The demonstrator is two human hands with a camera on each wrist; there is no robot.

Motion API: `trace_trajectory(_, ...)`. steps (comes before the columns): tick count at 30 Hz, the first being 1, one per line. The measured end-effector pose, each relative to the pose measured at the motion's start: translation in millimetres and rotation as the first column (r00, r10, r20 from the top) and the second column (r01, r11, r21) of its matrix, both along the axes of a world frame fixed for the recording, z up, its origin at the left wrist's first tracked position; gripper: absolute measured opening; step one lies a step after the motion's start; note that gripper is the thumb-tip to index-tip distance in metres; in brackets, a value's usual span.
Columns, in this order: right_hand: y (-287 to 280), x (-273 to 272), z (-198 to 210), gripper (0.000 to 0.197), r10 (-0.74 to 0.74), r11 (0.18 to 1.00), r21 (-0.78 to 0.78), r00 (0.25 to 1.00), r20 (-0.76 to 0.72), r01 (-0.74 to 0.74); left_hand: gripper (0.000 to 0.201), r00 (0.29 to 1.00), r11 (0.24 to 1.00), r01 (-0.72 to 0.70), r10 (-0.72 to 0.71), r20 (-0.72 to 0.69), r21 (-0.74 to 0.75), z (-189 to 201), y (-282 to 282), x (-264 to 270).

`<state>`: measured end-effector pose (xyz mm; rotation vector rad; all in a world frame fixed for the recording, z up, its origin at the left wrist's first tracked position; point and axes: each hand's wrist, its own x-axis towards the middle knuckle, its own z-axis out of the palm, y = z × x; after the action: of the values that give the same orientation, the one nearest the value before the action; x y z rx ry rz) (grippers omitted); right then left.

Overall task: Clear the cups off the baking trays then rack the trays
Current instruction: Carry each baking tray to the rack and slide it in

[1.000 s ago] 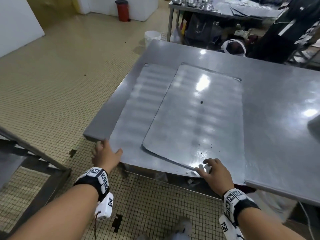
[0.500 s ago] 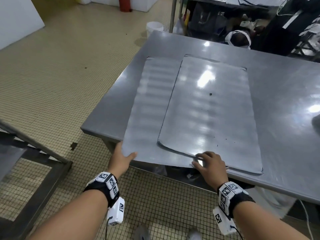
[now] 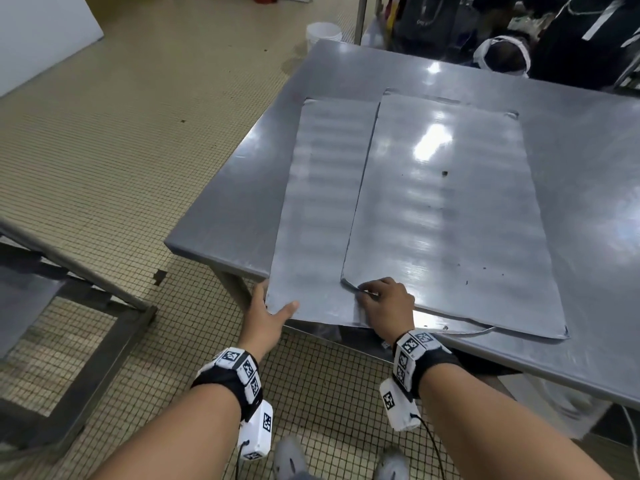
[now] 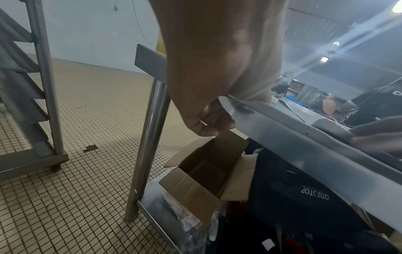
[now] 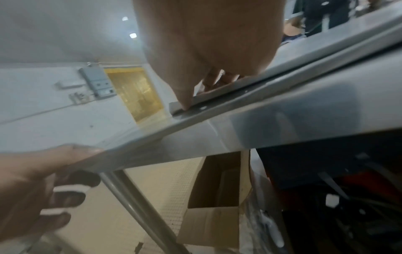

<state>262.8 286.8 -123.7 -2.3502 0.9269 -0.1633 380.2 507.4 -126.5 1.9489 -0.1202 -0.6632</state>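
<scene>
Stacked trays, long axis front-to-back.

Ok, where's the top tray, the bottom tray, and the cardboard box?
top tray (image 3: 450, 216), head view, middle of its flat face.
bottom tray (image 3: 322, 202), head view, the bare strip left of the top tray.
box (image 4: 187, 187), left wrist view, its near open flap, under the table.

- Bare forearms, no sleeves.
- Black wristband with white square-patterned marker blocks on the left wrist.
- A like wristband on the right wrist.
- White camera box with thin black cable at 6 o'clock beneath each wrist.
- Grey shoes.
</scene>
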Motion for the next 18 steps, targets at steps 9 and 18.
trace_trajectory(9,25,-6,-7,0.005,0.027,0.988,0.152,0.999,0.036,-0.032,0.066,0.999,0.999,0.04,-0.04,-0.01,-0.013,-4,9,0)
trace_trajectory(18,92,7,8,0.026,0.322,0.935,0.161,0.947,-0.011,-0.316,0.062,0.998,0.998,0.055,-0.055,-0.014,-0.011,2,19,1)
